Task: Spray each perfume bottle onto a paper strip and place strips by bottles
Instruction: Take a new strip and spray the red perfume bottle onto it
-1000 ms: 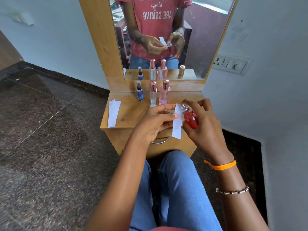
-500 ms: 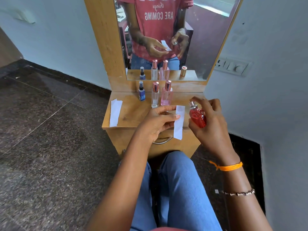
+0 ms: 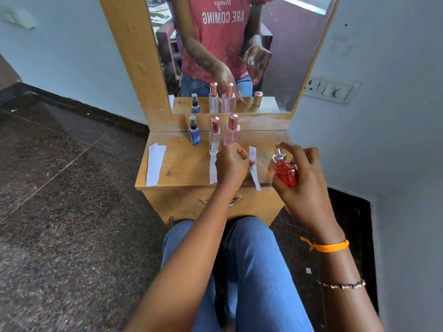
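One strip (image 3: 254,167), pinched in the left hand (image 3: 231,167), hangs low over the surface (image 3: 182,164), so lay it flat by the empty spot at the right while the right hand (image 3: 303,185), its grip wrapped round the red bottle (image 3: 285,172), holds that upright.

Wooden dressing table (image 3: 182,168) w/ mirror (image 3: 239,56) set upright at its back, metal drawer handle (image 3: 233,202) on the front. White switch plate (image 3: 329,89) on grey wall at right. Dark speckled stone floor (image 3: 72,224). Small white scrap (image 3: 308,270) on floor, right side.
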Demonstrator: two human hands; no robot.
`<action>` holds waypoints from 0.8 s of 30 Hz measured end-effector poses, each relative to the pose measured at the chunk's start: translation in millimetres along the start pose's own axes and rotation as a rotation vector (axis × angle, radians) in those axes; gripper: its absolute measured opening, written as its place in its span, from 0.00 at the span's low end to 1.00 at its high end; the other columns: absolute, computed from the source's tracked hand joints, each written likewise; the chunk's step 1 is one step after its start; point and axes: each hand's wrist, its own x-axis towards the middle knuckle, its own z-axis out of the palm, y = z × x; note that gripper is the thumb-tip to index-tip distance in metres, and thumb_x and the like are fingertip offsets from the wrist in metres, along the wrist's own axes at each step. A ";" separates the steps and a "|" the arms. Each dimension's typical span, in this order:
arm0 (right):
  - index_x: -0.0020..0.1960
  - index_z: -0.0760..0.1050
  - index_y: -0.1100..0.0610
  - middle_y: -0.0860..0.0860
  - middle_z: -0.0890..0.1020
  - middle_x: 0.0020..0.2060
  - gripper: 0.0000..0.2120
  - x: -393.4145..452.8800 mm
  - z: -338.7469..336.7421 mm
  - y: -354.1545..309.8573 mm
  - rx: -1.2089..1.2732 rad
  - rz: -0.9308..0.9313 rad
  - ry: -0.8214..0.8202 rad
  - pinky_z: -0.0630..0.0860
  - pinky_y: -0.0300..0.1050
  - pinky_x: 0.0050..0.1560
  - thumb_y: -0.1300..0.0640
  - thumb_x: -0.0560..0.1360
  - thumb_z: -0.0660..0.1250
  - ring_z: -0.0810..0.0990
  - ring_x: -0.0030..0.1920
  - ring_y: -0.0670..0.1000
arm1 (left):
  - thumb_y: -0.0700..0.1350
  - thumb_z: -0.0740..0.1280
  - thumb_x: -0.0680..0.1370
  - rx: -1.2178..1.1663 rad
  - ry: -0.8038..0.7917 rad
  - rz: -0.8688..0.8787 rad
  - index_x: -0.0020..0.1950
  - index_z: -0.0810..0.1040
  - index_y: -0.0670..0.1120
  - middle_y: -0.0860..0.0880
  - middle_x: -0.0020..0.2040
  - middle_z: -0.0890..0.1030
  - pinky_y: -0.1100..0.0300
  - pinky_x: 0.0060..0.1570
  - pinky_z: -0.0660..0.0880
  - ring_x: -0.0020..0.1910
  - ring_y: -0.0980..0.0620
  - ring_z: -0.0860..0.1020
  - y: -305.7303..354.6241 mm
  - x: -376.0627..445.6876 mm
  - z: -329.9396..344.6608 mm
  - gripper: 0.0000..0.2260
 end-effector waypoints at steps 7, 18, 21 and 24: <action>0.64 0.68 0.44 0.48 0.67 0.50 0.26 -0.1 3.3 0.6 0.025 0.009 -0.006 0.78 0.50 0.45 0.58 0.68 0.68 0.75 0.43 0.49 | 0.36 0.72 0.70 0.176 0.043 0.103 0.39 0.75 0.43 0.48 0.40 0.79 0.66 0.29 0.62 0.39 0.50 0.76 -1.1 1.3 9.9 0.06; 0.65 0.68 0.46 0.47 0.66 0.50 0.26 -1.5 4.0 2.5 0.043 0.032 -0.009 0.78 0.51 0.46 0.53 0.68 0.66 0.71 0.44 0.42 | 0.50 0.74 0.70 0.419 0.008 0.226 0.54 0.81 0.49 0.46 0.56 0.76 0.54 0.52 0.71 0.57 0.46 0.72 -18.2 -20.1 2.8 0.14; 0.65 0.68 0.46 0.47 0.66 0.51 0.26 -1.5 3.7 2.4 0.060 0.043 -0.017 0.79 0.53 0.47 0.53 0.68 0.66 0.71 0.45 0.43 | 0.49 0.73 0.71 0.438 -0.001 0.223 0.56 0.81 0.50 0.45 0.57 0.75 0.55 0.54 0.69 0.59 0.45 0.71 -17.1 -15.7 3.3 0.14; 0.65 0.69 0.47 0.48 0.67 0.51 0.26 -1.0 3.7 3.0 0.079 0.042 -0.014 0.79 0.51 0.47 0.53 0.68 0.67 0.71 0.45 0.42 | 0.48 0.72 0.71 0.452 -0.009 0.220 0.57 0.81 0.51 0.45 0.59 0.75 0.55 0.54 0.68 0.59 0.44 0.70 -16.7 -9.2 2.2 0.14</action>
